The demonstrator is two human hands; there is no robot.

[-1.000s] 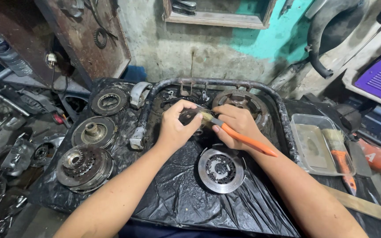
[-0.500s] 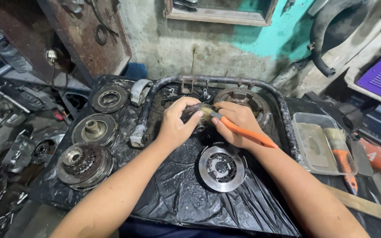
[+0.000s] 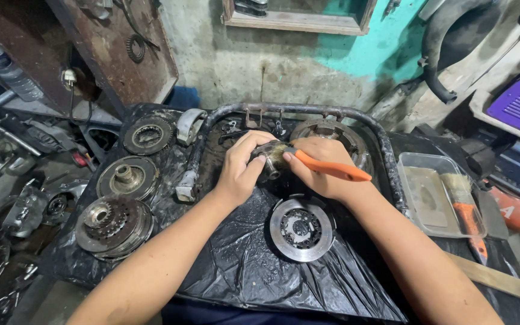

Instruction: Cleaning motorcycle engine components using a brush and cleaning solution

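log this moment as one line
left hand: holds small metal part | right hand: orange-handled brush on part | below: disc on black plastic sheet

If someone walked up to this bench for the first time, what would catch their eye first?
Probably the two hands at the centre: the left hand grips a small grimy metal part while the right hand works an orange-handled brush against it. Just below them a shiny round disc lies on the black plastic sheet, and three greasy round clutch-like parts line the left edge.
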